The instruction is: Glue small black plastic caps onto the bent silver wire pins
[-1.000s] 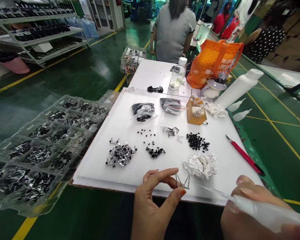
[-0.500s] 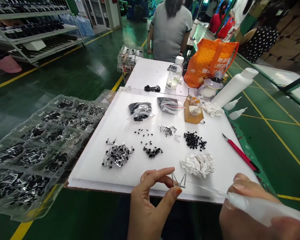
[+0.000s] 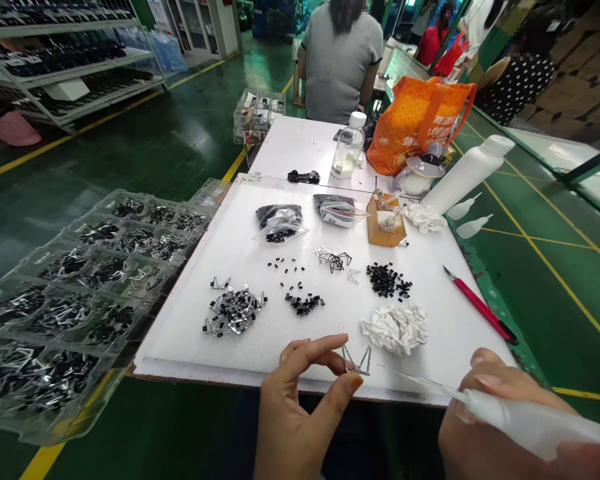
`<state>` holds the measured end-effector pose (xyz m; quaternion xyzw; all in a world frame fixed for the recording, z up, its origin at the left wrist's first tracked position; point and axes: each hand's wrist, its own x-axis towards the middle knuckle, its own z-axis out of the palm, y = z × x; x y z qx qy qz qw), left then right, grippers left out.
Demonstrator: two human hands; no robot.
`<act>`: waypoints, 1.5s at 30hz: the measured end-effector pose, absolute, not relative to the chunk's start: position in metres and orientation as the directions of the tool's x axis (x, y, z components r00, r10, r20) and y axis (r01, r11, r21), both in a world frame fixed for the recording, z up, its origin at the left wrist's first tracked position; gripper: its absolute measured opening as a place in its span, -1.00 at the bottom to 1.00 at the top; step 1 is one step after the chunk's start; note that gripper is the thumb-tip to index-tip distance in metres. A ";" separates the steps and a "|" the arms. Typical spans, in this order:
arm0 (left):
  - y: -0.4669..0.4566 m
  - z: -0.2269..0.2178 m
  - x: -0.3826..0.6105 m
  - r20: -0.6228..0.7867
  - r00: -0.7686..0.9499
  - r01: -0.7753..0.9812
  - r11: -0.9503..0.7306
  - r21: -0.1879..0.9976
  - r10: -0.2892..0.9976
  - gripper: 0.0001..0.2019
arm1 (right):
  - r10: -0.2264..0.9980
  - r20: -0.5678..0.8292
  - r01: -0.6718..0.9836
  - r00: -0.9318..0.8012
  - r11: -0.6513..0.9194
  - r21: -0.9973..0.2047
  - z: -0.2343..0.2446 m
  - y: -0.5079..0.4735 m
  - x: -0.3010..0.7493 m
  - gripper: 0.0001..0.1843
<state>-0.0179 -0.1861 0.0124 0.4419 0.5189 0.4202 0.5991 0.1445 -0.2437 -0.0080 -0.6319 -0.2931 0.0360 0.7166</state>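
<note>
My left hand [image 3: 300,407] pinches a small bent metal clip [image 3: 356,361] between thumb and forefinger, just above the near edge of the white foam board [image 3: 260,333]. My right hand [image 3: 500,427] is wrapped round a white squeeze bottle [image 3: 530,420] whose long thin nozzle points left toward the clip, its tip a short way off. Close behind lie a crumpled white tissue [image 3: 396,328], a heap of assembled clips [image 3: 233,311] and small black parts [image 3: 305,304].
A clear compartment tray [image 3: 80,293] full of metal parts sits at the left. A red-handled knife [image 3: 477,305] lies at the board's right edge. Farther back stand a small cardboard box [image 3: 386,223], a water bottle [image 3: 349,147], an orange bag [image 3: 420,120] and a white bottle [image 3: 467,175]. People sit beyond the table.
The view has shifted slightly. The nozzle tip has drawn back a little to the right of the clip; both hands keep their grips.
</note>
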 end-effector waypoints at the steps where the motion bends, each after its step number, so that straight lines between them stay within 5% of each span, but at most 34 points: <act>1: -0.186 0.011 -0.019 -0.239 0.112 -0.037 0.244 0.969 0.965 -0.81 | 0.425 0.386 0.310 0.819 0.238 -0.920 -0.008 -0.243 0.145 -0.53; 15: -0.186 0.008 -0.021 -0.209 0.124 0.005 0.210 0.978 0.970 -0.80 | 0.532 0.481 0.342 0.697 0.344 -0.875 -0.007 -0.235 0.149 -0.50; 30: -0.187 0.005 -0.022 -0.253 0.140 0.013 0.253 0.967 0.957 -0.79 | 0.454 0.414 0.320 0.789 0.271 -0.908 -0.026 -0.243 0.150 -0.47; 37: -0.186 0.000 -0.024 -0.270 0.133 0.024 0.269 0.963 0.954 -0.78 | 0.437 0.263 0.162 0.860 0.255 -0.953 -0.025 -0.242 0.153 -0.53; 40: -0.184 -0.007 -0.027 -0.279 0.117 0.043 0.276 0.960 0.953 -0.77 | 0.594 0.178 0.073 0.785 0.197 -0.978 -0.025 -0.223 0.165 -0.68; 42: -0.184 -0.012 -0.030 -0.299 0.097 0.043 0.296 0.954 0.949 -0.75 | 0.781 0.064 0.079 0.621 0.019 -0.997 -0.022 -0.201 0.174 -0.69; 45: -0.183 -0.015 -0.037 -0.325 0.069 0.036 0.323 0.946 0.943 -0.74 | 0.958 -0.109 0.306 0.265 -0.191 -0.932 -0.012 -0.164 0.178 -0.69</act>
